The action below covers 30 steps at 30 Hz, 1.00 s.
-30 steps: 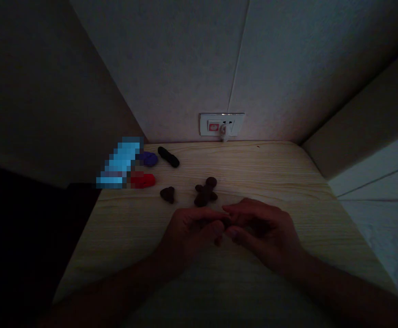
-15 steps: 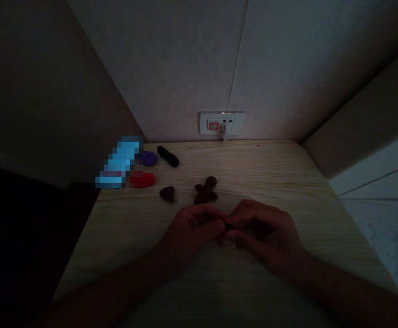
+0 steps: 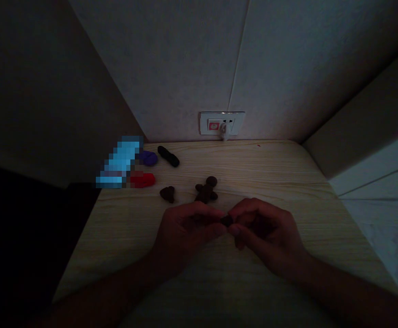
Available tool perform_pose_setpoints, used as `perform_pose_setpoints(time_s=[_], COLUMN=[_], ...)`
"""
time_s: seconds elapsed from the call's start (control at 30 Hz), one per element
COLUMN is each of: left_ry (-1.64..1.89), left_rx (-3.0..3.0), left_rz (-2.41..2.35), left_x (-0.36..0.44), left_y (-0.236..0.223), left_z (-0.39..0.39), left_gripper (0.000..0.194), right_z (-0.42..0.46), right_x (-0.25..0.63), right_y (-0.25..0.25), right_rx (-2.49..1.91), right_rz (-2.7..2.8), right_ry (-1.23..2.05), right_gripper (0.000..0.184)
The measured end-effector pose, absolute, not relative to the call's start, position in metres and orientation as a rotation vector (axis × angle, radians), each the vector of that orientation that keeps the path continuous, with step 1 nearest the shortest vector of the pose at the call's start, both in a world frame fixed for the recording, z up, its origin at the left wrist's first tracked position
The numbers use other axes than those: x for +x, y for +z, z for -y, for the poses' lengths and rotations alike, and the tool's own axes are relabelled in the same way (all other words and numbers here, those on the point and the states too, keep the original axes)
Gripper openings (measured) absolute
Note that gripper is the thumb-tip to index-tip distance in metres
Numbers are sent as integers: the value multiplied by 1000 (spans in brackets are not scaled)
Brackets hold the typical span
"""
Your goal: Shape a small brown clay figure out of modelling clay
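Observation:
Between the fingertips of both hands is a small dark brown piece of modelling clay (image 3: 226,221). My left hand (image 3: 192,232) pinches its left side, thumb below and fingers above. From the right, my right hand (image 3: 267,230) pinches the same piece with thumb and forefinger. Just beyond the hands a brown clay figure (image 3: 206,190) lies on the table, with a round head, a body and two short arms; its lower end is partly hidden by my left hand. A loose brown clay lump (image 3: 167,194) rests to the figure's left.
A purple clay lump (image 3: 149,158), a black clay strip (image 3: 168,156) and a red clay piece (image 3: 143,180) lie at the back left of the wooden table (image 3: 117,237), beside a pixelated bright blue object (image 3: 119,161). A wall socket (image 3: 222,123) with a plug is behind. The room is dim.
My left hand has shifted slightly left and its fingers have straightened, so more of the brown clay piece shows between the hands. The clay on the table has stayed put.

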<state>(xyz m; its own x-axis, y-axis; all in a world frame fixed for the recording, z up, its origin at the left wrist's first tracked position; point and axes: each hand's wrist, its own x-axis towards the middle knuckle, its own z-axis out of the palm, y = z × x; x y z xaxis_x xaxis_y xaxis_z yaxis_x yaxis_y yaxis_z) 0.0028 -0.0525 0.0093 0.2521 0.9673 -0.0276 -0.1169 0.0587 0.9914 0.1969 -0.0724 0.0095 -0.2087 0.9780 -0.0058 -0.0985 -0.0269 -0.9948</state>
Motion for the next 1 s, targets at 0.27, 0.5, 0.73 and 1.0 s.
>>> perform_pose_setpoints(time_s=[0.27,0.5,0.73,1.0], left_ry=[1082,1072,1019,1055], left_rx=[1242,1167,1193,1223], left_rz=[-970,-892,-967,-910], left_x=[4,5,5,3], left_y=[13,10,10,7], left_z=[53,52,52,53], left_gripper=[14,12,2,5], right_z=[71,70,68,69], right_x=[196,197,201,200], right_y=[10,7,7,7], right_rx=[-1006,-1022,-1005,-1011], right_rz=[1309,1337,1545,1438], right_ry=[1392,1401,1181,1312], right_gripper=[23,17,16,9])
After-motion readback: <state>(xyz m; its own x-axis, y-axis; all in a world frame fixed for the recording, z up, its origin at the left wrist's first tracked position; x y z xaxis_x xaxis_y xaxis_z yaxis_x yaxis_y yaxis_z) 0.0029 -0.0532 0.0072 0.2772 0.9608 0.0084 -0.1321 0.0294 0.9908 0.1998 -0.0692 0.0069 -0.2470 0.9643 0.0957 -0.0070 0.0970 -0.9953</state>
